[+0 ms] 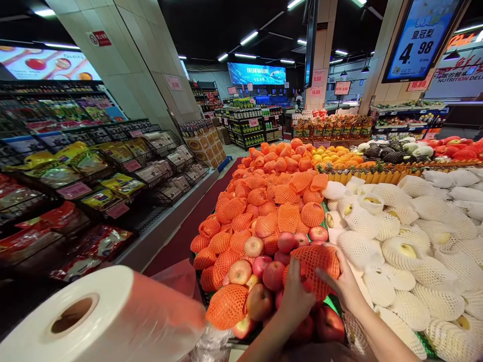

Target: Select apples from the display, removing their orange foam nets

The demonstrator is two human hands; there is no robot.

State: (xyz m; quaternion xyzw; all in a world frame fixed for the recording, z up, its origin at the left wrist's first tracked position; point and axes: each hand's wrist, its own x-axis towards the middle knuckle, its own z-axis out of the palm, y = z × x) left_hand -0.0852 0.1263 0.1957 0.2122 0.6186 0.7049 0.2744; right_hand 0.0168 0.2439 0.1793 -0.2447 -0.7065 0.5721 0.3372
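Observation:
Both my hands hold one apple wrapped in an orange foam net [315,269] at the front of the fruit stand. My left hand [295,296] grips its lower left side with the fingers curled. My right hand [342,282] wraps its right side, thumb across the net. Bare red apples [264,274] lie just left of it. Further netted apples [264,206] are piled behind.
Pears in white foam nets [407,241] fill the right half of the stand. A big roll of plastic bags [101,322] sits at the lower left. Shelves of packaged snacks [75,181] line the left across a red-floored aisle [192,221]. A price sign [422,37] hangs above.

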